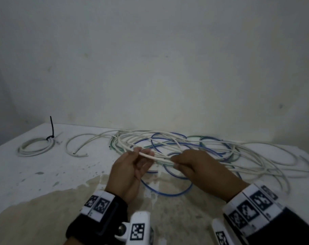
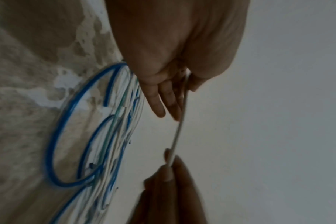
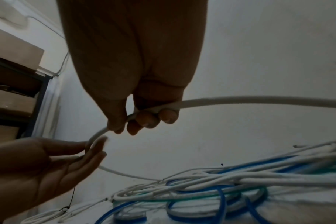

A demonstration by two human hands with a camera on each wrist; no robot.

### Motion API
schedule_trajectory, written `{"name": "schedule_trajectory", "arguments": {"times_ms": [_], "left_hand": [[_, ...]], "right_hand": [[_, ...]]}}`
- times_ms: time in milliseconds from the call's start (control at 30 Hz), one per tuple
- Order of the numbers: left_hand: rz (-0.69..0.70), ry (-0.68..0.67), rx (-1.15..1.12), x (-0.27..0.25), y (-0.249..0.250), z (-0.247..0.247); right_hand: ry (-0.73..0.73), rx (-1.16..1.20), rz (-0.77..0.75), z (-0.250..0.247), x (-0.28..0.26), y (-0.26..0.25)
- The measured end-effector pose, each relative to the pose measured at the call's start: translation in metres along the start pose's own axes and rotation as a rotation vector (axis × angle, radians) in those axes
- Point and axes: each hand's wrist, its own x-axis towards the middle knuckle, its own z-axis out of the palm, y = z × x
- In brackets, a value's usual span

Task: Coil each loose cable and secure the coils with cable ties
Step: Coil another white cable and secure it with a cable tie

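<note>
We have one job done so far: a small white coil (image 1: pixel 36 145) lies at the far left of the table (image 1: pixel 44 174), and a black cable tie (image 1: pixel 51 129) is already tight around it, with its tail sticking up. Most of the work is still left, we think. A short white piece (image 1: pixel 76 144) lies loose in a curve just to the right of that coil. Past it, a big messy pile of cables (image 1: pixel 203 149) spreads over the middle and right of the table, with white, blue and green ones all crossing each other. None of those are rolled up or tied yet. Right now we hold one white cable (image 1: pixel 157 157) up off the table, just in front of the pile and a bit above it. It runs straight across between our two hands. Our left hand (image 1: pixel 130 167) pinches it between thumb and fingers, with the other fingers fairly straight. Our right hand (image 1: pixel 194 165) has its fingers curled around it, close beside the left one. From the right hand the cable goes on to the right, and from the left hand it drops down to the pile. We guess we are starting to pull this one free so we can roll it.
</note>
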Motion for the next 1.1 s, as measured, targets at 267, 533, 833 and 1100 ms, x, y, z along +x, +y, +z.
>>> {"name": "schedule_trajectory", "arguments": {"times_ms": [267,533,833,1100], "left_hand": [[0.105,0.059,-0.203,0.014,0.061,-0.013],[0.082,0.151,-0.039,0.010,0.065,-0.026],[0.401,0.195,1.247,-0.007,0.037,0.002],[0.593,-0.521,1.307,-0.044,0.011,0.057]], "right_hand": [[-0.288,-0.362,0.446,-0.024,-0.048,0.062],[-0.016,-0.606,0.661,-0.069,-0.081,0.099],[0.569,-0.510,0.149,-0.095,-0.052,0.054],[0.550,-0.315,-0.067,-0.084,-0.023,0.003]]}}
